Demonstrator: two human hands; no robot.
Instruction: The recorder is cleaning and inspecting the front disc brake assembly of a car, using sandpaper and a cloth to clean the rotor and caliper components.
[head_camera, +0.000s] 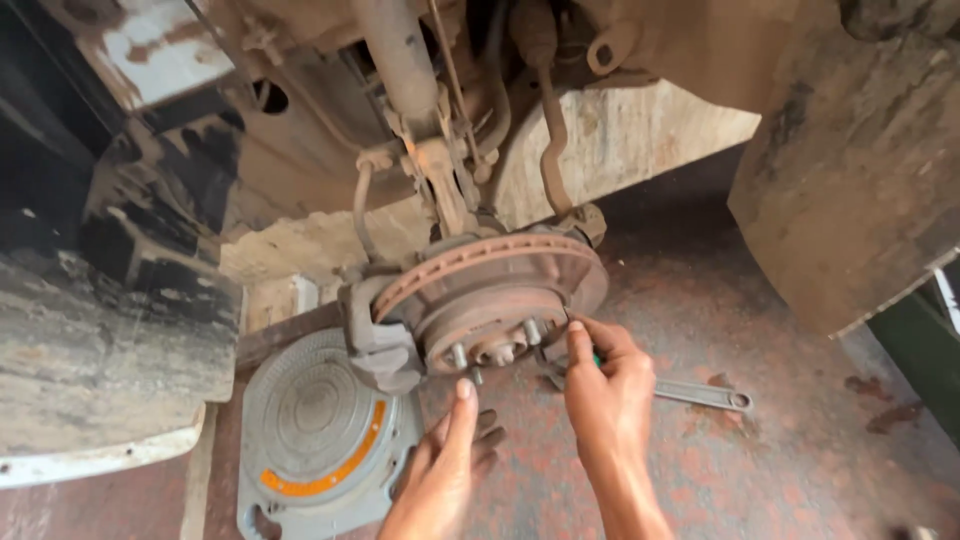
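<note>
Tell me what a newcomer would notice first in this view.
The rusty brake disc with its studded hub sits mid-frame under the wheel arch, a grey caliper on its left edge. Both hands work just below it: the left hand points a finger up at a lower stud, the right hand is at the hub's right side. A round grey plate with an orange band lies on the floor lower left, a wrench to the right.

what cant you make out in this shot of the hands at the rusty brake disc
Head view only:
- Green-handled tool in the right hand: nearly all hidden by the fingers, kind unclear.
- Left hand: palm faces away, so any hold is hidden.
- Grey round turntable plate with orange band: bottom cut by the frame edge.
- Rusty brake disc: rear face hidden by the hub.
</note>
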